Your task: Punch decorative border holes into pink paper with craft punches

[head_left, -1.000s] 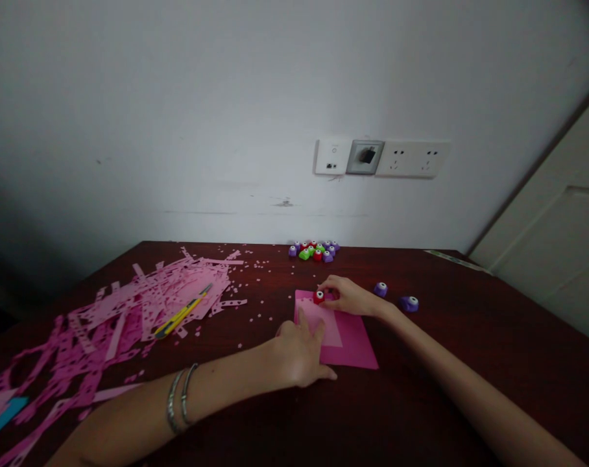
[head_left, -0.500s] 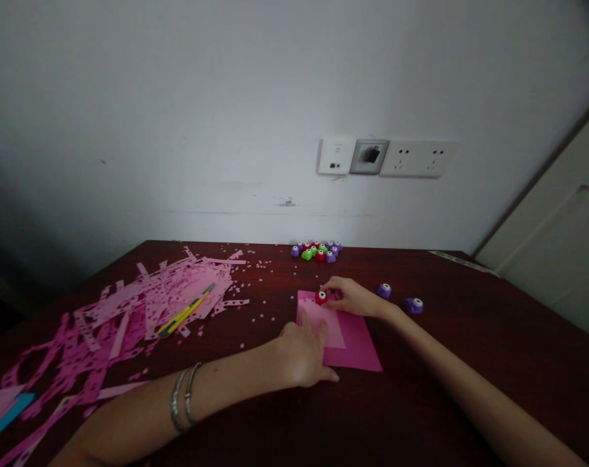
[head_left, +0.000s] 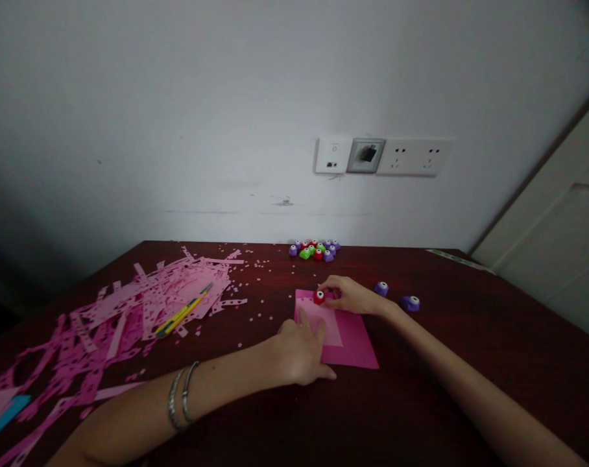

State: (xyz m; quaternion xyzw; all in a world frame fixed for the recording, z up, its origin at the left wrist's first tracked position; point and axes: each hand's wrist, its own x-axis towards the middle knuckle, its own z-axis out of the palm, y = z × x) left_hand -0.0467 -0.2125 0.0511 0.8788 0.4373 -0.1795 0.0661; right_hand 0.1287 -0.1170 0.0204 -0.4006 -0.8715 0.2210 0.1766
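Note:
A light pink sheet of paper [head_left: 331, 331] lies on a larger, darker pink sheet [head_left: 360, 347] on the table. My left hand [head_left: 301, 350] rests on the papers with its fingers spread, the index finger pointing toward the far edge. At the far left corner of the light sheet, my right hand [head_left: 343, 295] holds a small red craft punch [head_left: 319, 296] between thumb and fingers. A few small shapes show along the light sheet's far edge, too small to make out. Two purple craft punches, one nearer [head_left: 411, 303] and one farther [head_left: 381, 288], stand right of my right hand.
Several purple, red and green craft punches [head_left: 318, 255] cluster by the wall. On the left spreads a heap of punched pink paper strips [head_left: 129, 305] with a yellow utility knife [head_left: 182, 316] on top. Tiny paper cutouts are scattered beside it. Blue paper [head_left: 7, 418] lies at the near left.
The whole view has shifted slightly, so everything sits a little farther left. Both hands keep nearly the same pose on the papers, and the red craft punch stays in my right hand.

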